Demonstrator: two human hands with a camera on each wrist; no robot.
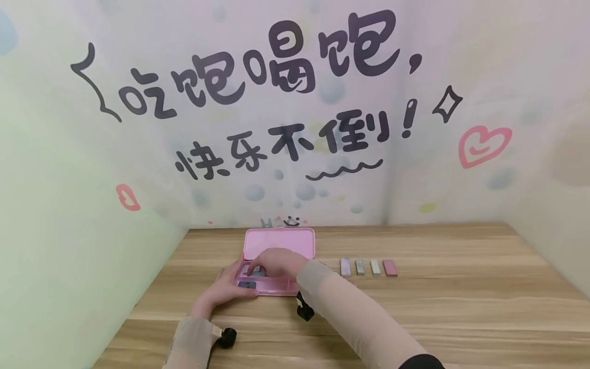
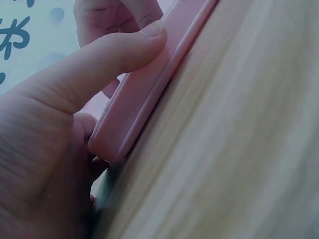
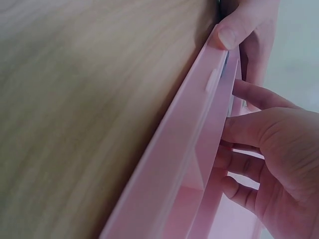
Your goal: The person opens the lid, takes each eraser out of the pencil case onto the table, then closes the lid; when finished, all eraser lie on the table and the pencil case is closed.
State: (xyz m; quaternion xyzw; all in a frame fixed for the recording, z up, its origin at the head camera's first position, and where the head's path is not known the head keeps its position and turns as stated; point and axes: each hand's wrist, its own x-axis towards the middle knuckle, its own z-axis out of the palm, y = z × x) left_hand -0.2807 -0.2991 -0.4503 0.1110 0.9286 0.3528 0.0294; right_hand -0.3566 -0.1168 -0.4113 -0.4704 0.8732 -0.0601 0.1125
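Observation:
A pink plastic case (image 1: 276, 293) with compartments lies on the wooden table, its lid (image 1: 279, 242) open toward the wall. My left hand (image 1: 225, 289) grips the case's left end, the thumb on the front wall and the fingers along the far side. From the right, my right hand (image 1: 276, 260) reaches over the case, fingertips down in the back compartment by small grey-blue blocks (image 1: 257, 273). The case wall hides those fingertips in the right wrist view; whether they pinch a block I cannot tell. Dark blocks (image 1: 247, 285) sit in the front compartment, near my left thumb.
Right of the case stands a spaced row of small blocks on the table: lilac (image 1: 345, 267), grey (image 1: 360, 267), white (image 1: 375, 267) and pink (image 1: 390, 267). Behind the table (image 1: 461, 287) hangs a printed backdrop (image 1: 295, 113). Pale green wall (image 1: 83, 230) borders the left side.

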